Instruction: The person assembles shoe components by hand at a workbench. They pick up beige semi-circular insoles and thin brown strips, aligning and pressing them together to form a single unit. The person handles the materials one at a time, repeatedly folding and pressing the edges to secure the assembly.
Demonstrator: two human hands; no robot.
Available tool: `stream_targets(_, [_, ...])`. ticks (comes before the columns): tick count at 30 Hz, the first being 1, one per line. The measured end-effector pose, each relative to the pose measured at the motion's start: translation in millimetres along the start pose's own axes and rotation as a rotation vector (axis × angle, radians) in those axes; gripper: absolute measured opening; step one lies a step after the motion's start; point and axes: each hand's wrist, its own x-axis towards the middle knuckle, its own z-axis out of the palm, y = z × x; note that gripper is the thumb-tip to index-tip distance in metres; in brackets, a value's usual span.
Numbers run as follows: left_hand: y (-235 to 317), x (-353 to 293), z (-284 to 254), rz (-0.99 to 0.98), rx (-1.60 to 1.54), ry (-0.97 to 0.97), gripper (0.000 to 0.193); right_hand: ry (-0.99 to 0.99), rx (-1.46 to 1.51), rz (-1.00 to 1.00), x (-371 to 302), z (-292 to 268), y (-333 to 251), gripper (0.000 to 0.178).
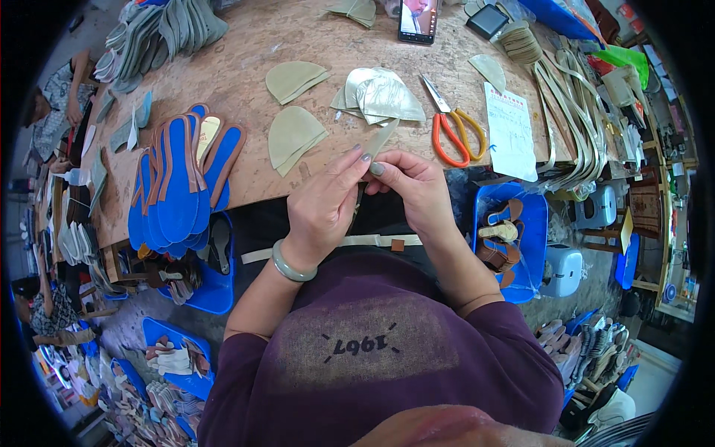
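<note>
Nearest was the purple shirt [417, 357], its chest printed with dark figures that appeared upside down. Beyond it, the left hand [325, 197] was drawn narrow, its fingertips pinching the near end of a thin pale strip [384, 138] at the table's front edge. The right hand [412, 186] was curled, thumb against forefinger, just beside that end (whether it gripped the strip too, I could not tell). The strip's long axis ran away from the body and leaned right, its far tip reaching toward the shiny curved pieces [387, 95]; the left hand's fingertips were the nearer to it. To the left lay blue insoles [177, 153], with a cream insole [209, 135] among them bearing small print. Scissors [450, 128] lay on the right, and past them a paper sheet [512, 134] showed a red printed heading and handwriting, too small to read. Farther off stood a phone [418, 18], its screen lit.
</note>
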Motion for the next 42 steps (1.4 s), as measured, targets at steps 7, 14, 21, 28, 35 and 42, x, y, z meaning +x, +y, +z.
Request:
stream_targets(7, [-2.2,3.4,-2.6,0.039,0.039,-0.031,0.039,-0.022,-0.023,0.013,-0.4,-1.0,-1.8,0.017])
stream_targets(14, [1.9,3.7,0.2,-0.043,-0.087,-0.077,0.034,-0.016,-0.014,-0.016,0.7,-7.6,-0.8,0.012])
stream_targets(21, [9.3,2.0,-2.6,-0.663,-0.801,-0.108,0.017,-0.004,-0.377,-0.191,-1.8,-4.5,6.0,0.010])
stream_targets(28, [-8.8,-1.6,2.5,-0.867,-1.130,-0.009,0.020,-0.109,0.213,-0.104,0.9,-11.4,17.6,0.008])
stream_targets(35, [20.7,-2.7,12.9,-0.690,-1.019,-0.013,0.033,-0.092,0.079,-0.214,1.1,-3.4,23.2,0.009])
stream_targets(42, [1.4,-3.9,5.4,-0.863,-1.246,0.021,0.037,-0.425,0.716,-0.226,3.4,-20.2,32.9,0.018])
